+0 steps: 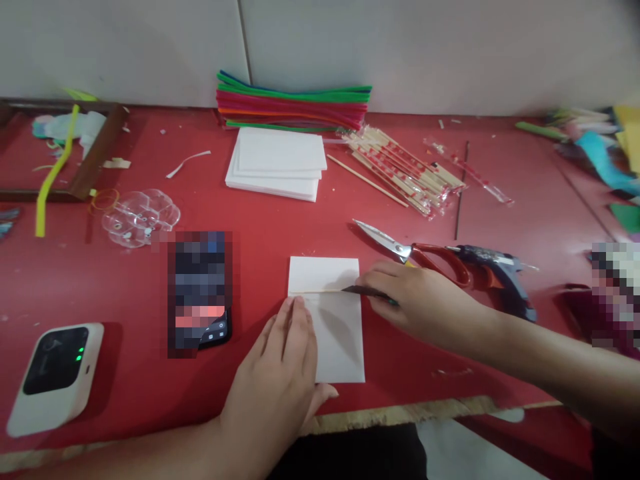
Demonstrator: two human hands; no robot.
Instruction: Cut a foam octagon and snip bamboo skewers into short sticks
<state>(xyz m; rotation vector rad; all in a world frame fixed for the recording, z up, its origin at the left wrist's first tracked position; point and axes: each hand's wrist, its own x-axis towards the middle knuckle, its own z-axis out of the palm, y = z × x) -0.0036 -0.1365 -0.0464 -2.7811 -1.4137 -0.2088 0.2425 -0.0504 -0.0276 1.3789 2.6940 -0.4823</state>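
A white foam-like sheet (pixel 339 347) lies flat near the table's front edge. My left hand (pixel 280 360) rests on its left side, fingers stretched out and pressing down, the thumb low by the near edge. My right hand (pixel 407 293) is closed around a dark craft knife (pixel 363 290), its pointed tip on the sheet near the right edge. A thin beige line crosses the sheet level with that tip; whether it is a cut or a thin stick I cannot tell. Just beyond my right hand lie open scissors (pixel 383 239) with red handles.
Behind the sheet are stacked white sheets (pixel 280 152), colourful pipe cleaners (pixel 295 103) and wrapped wooden sticks (pixel 400 170). A glue gun (pixel 495 270) lies at the right. Leftward are a phone (pixel 200 293), a white device (pixel 57 377), a clear plastic palette (pixel 143 217) and a wooden tray (pixel 103 150).
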